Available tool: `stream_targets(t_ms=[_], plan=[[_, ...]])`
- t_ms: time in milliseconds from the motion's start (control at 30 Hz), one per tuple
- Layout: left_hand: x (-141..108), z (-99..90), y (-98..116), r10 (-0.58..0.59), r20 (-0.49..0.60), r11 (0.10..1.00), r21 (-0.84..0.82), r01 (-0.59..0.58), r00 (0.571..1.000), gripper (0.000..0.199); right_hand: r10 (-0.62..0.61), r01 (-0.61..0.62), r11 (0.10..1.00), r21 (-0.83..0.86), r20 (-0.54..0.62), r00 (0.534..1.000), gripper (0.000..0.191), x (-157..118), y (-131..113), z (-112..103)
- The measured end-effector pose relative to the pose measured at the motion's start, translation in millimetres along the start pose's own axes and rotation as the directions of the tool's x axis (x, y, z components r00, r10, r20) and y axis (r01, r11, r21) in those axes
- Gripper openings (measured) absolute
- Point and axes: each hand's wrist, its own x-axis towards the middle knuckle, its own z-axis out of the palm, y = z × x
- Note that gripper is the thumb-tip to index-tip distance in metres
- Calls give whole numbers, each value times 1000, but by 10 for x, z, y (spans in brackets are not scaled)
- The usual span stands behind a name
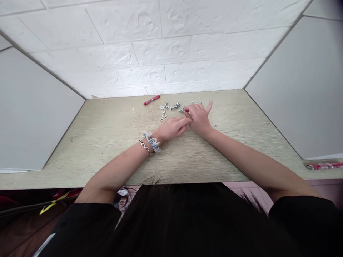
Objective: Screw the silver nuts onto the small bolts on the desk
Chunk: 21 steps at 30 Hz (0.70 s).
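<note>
Left hand (174,129): palm down, low over the worktop (118,123), fingers drawn together and reaching across to the other hand's fingertips; whether anything is pinched there cannot be told
Right hand (197,119): thumb and index finger curled in close, little finger held out away from the rest; the grip is partly hidden, so a small part between the fingertips can be neither confirmed nor ruled out
Nearest bolt (181,110): on the far side of the left hand and just left of the right hand's fingertips; contact with them cannot be told
Long axis: roughly crosswise, left to right, with one end towards the right fingers
Nearer side: the right hand is clearly closer to it; the left fingertips sit nearer the wearer
Bolt and nut cluster (175,106): a little farther left and beyond, apart from both hands
Loose pieces: an upper bolt (165,104) and a lower bolt (163,111) beyond the left hand, with a flat washer (164,115) at the lower one and a nut (162,119) closest to the left hand
Red tube (151,100): beyond and left of the hardware, lying aslant near the wall (171,71); pale marks on it, too small to read
Second red tube (325,166): at the right edge, cut off by the view; pale marks, no brand legible
Hardware markings: none can be read
</note>
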Motion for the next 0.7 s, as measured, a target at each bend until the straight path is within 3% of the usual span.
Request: stream_targets(t_ms=[100, 233, 433, 700], plan=[[-3, -36, 29, -164, -33, 984, -79, 161, 986, 27, -45, 46, 999, 8, -84, 995, 25, -32, -57, -16], [9, -38, 17, -315, -37, 929, -216, 300, 948, 27, -91, 96, 994, 53, -85, 992, 27, -26, -48, -3], [41, 22, -58, -346, -39, 898, -305, 318, 937, 45, -130, 158, 959, 234, -131, 983, 28, 12, 9, 8], [78, 48, -114, -350, -59, 900, -297, 318, 935, 30, -163, 196, 942, 274, -137, 977, 28, -8, -21, -1]])
